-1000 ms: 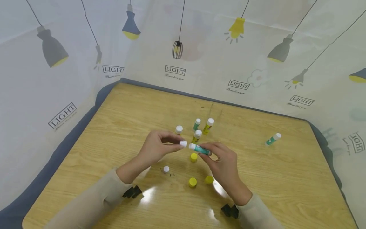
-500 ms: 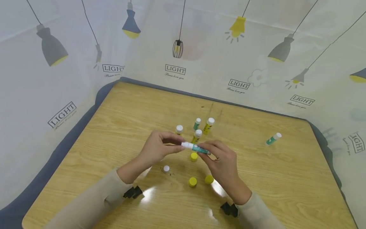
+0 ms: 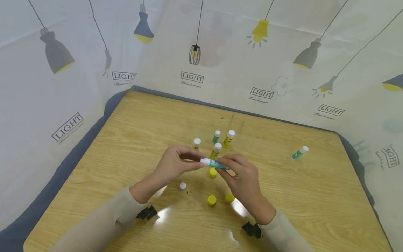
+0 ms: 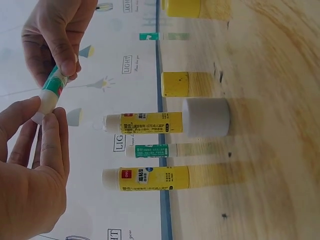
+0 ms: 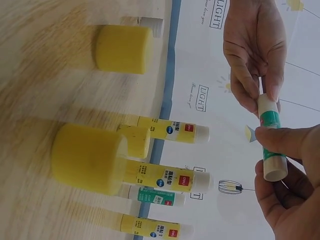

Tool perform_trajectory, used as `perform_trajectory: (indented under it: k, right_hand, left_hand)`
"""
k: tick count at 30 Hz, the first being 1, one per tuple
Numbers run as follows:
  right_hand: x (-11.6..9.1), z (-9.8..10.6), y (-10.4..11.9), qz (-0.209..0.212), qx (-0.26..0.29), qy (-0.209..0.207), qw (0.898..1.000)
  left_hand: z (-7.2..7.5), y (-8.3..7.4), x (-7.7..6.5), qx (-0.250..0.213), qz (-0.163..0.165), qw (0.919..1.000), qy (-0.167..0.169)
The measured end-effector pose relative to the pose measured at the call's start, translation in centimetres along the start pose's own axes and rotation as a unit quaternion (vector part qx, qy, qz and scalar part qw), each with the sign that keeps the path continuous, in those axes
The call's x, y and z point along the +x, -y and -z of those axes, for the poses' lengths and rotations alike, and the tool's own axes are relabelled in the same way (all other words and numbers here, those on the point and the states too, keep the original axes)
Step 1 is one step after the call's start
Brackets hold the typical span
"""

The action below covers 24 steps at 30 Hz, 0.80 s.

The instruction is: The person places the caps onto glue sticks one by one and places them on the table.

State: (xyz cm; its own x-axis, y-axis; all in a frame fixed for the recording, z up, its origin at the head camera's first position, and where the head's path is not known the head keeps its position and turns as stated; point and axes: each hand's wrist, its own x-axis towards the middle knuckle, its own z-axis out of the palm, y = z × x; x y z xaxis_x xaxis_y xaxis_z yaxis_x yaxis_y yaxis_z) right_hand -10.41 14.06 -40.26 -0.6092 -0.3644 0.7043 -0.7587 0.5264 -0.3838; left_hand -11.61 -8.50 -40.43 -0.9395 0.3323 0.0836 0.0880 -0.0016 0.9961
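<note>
Above the middle of the table, a green-and-white glue stick (image 3: 219,164) is held between both hands, lying nearly level. My left hand (image 3: 173,163) pinches its white capped end between thumb and fingers. My right hand (image 3: 244,175) grips the green body near the other end, thumb on one side and fingers on the other. In the left wrist view, the white end of the glue stick (image 4: 54,81) meets the left fingertips. The right wrist view shows the white base of the glue stick (image 5: 270,120) sticking out past the right thumb.
Behind the hands stand several yellow glue sticks (image 3: 229,139) and a small green one (image 3: 216,137). Another green glue stick (image 3: 299,153) stands far right. Nearer me are yellow caps (image 3: 212,200) and a white cap (image 3: 183,186) on the wooden table (image 3: 119,140).
The white cap in my left hand, apart from the glue stick a second ago, has come onto its end. The hands have closed together; the standing things have not moved.
</note>
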Motion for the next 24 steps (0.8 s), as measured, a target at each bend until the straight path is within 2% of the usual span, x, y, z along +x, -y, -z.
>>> perform_trajectory:
  k: [6,8,12,15,19,24]
  right_hand:
    - [0.0,0.0,0.1,-0.003,0.006,0.006,1.0]
    - [-0.1,-0.1,0.1,-0.007,0.009,0.007,1.0]
    - [-0.3,-0.2,0.3,-0.016,0.008,0.006,1.0]
    - [-0.4,-0.3,0.3,-0.021,0.01,0.002,1.0]
    - [-0.5,-0.4,0.3,-0.027,0.01,0.002,1.0]
    - [-0.6,-0.5,0.3,-0.037,-0.003,0.007,0.999]
  left_hand:
    - [-0.4,-1.9,-0.6,0.007,0.015,0.9999,0.002]
    - [-0.4,-1.7,-0.6,0.014,0.018,0.9997,0.001]
    - [-0.3,0.0,-0.2,0.022,0.014,0.9997,-0.003]
    - [-0.3,0.3,-0.1,0.028,0.007,0.9995,-0.01]
    - [-0.6,-0.1,-0.1,0.04,0.011,0.9988,-0.025]
    - [-1.1,-1.8,-0.5,0.049,0.02,0.998,-0.036]
